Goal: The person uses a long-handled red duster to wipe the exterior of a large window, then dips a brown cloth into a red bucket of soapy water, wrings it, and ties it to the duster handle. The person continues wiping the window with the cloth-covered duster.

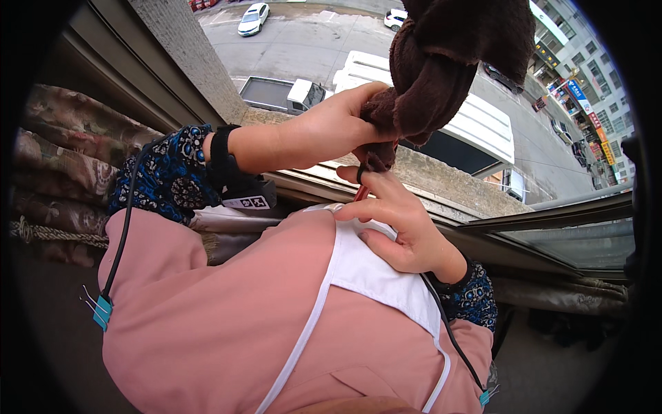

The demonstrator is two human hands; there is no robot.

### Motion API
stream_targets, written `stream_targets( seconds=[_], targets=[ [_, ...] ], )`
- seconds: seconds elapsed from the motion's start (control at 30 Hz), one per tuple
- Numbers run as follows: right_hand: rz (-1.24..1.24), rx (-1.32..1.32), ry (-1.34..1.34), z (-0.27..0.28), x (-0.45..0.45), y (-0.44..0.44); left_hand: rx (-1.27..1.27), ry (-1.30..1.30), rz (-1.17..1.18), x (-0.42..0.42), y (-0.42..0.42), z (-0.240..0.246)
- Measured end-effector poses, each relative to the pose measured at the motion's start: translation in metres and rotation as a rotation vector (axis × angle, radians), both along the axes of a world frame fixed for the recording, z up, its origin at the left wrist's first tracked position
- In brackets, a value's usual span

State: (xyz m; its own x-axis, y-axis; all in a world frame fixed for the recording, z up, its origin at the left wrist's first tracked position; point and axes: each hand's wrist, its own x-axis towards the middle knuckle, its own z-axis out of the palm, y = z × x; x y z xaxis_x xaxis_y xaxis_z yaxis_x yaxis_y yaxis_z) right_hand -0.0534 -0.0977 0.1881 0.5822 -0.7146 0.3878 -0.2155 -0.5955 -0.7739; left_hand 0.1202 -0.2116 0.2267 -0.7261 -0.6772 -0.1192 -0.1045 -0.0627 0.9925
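My left hand grips a dark brown plush cloth, bunched and twisted, whose thick folds rise past the top of the view. A narrow tail of the cloth hangs below that hand. A thin red rod or handle shows under the tail, partly hidden by fingers. My right hand is just below, its fingers spread beside the rod and the tail, with the thumb apart. A black band, perhaps a ring, circles one of its fingers. The white apron bib lies behind this hand.
I face an open sliding window with a metal track and a rough concrete ledge. A glass pane stands at right, a patterned curtain at left. Far below, a white-roofed truck, a pickup and cars are on the street.
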Motion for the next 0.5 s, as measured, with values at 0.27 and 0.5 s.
stream_targets(
  seconds=[0.27,0.5],
  targets=[
    [-0.036,0.373,-0.276,0.030,0.004,-0.011,-0.360,0.256,0.170,0.002,0.007,-0.027],
    [-0.129,0.259,-0.241,0.020,0.013,-0.017,-0.579,0.571,0.282,0.012,0.015,-0.069]
  ],
)
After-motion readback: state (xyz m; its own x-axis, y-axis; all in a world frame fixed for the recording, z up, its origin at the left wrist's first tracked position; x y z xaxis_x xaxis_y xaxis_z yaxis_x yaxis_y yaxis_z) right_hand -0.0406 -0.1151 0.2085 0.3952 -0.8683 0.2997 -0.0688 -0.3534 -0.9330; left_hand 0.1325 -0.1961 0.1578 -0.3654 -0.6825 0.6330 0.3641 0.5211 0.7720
